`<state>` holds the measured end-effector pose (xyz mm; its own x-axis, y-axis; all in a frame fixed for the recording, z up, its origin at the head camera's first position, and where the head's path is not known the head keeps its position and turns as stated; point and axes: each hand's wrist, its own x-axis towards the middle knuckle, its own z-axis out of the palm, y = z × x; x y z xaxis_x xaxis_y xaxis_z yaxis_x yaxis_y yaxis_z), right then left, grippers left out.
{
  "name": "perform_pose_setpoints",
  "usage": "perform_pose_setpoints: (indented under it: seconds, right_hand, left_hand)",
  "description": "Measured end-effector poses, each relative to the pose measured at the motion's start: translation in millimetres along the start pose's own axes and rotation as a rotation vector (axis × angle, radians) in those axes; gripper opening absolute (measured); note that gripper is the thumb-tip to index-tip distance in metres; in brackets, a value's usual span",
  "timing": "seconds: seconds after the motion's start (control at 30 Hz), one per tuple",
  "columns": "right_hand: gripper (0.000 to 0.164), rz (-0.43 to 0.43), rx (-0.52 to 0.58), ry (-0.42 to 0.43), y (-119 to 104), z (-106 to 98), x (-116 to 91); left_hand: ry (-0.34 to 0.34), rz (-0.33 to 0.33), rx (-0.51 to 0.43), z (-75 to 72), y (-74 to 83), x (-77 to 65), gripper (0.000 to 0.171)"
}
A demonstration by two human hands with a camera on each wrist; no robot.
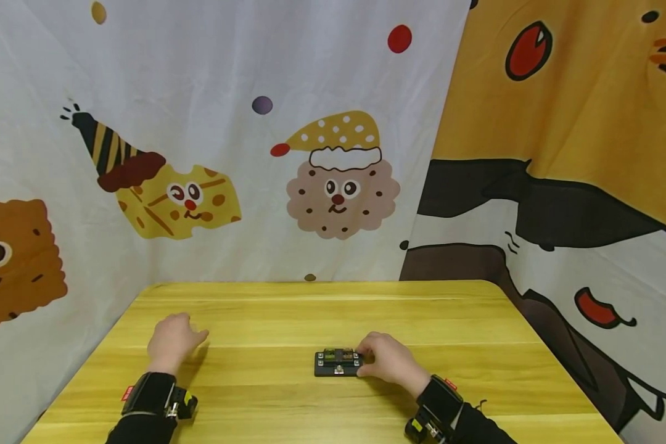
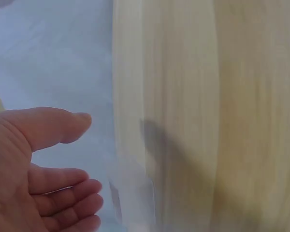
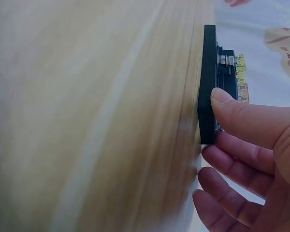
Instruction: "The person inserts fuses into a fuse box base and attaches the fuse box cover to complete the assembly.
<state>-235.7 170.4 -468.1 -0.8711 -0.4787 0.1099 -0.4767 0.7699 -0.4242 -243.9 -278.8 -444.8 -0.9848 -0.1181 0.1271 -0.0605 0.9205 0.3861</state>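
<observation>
A small black base with metal screw terminals and yellow-green and orange parts on top [image 1: 338,364] sits on the wooden table, right of the middle. My right hand [image 1: 388,361] grips its right end. In the right wrist view, the thumb [image 3: 241,116] presses the side of the black base [image 3: 208,82], with the index finger at its end and the other fingers loosely bent beside it. Off to the left, my left hand [image 1: 172,339] is above the table and holds nothing. Its thumb [image 2: 58,126] stands apart from the gently bent fingers [image 2: 70,198].
The yellow wooden table [image 1: 255,314] has rounded far corners. A cloth printed with cartoon figures [image 1: 211,80] hangs behind it and along both sides. A faint, blurred translucent shape [image 2: 135,198] appears near the left fingertips in the left wrist view.
</observation>
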Motion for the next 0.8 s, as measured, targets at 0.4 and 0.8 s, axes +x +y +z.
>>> perform_pose_setpoints:
  seconds: [0.4,0.8]
  right_hand:
    - [0.036,0.012,0.005,-0.006,-0.5,0.4,0.3]
    - [0.035,0.006,0.021,-0.009,-0.9,-1.3,-0.3]
  left_hand:
    - [-0.115,-0.122,-0.003,-3.8,-18.2,-3.9,0.05]
    - [-0.138,-0.166,-0.029,-4.8,-16.7,-8.0,0.037]
